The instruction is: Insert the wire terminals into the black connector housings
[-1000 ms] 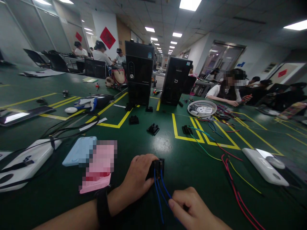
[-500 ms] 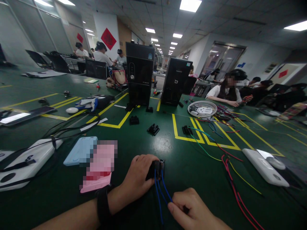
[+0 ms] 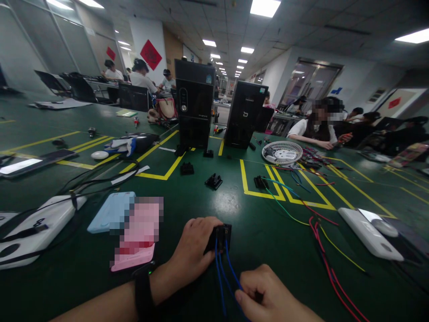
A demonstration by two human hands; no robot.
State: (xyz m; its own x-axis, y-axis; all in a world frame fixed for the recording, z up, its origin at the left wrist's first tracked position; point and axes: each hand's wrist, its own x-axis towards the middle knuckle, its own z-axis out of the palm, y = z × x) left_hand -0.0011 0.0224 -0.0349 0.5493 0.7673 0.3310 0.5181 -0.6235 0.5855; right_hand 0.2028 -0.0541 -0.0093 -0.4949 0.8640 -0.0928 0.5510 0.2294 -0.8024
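Across a long green table (image 3: 254,250) marked with yellow tape lines, two black PC towers (image 3: 194,103) stand at the far end, and a seated person (image 3: 311,134) in a white shirt works beyond them on the right. Nearer, a round white fan grille (image 3: 282,153) sits among tangled wires, and small black connector housings (image 3: 213,181) lie mid-table. Close in on the right are a white power bank (image 3: 368,235) and loose red wires (image 3: 330,273); a pale blue case (image 3: 112,212) and a blurred pink card (image 3: 142,235) lie on the left. At the near edge, the left hand (image 3: 192,246), wearing a black wristband (image 3: 143,286), grips a black connector block (image 3: 219,237), its fingers (image 3: 204,228) wrapped around the side. Blue wires (image 3: 221,277) hang from the block, and the right hand (image 3: 268,295) pinches them low down between pressed fingers (image 3: 248,297). A hard tug could strain them at the block, and the nearby red wires might snag them.
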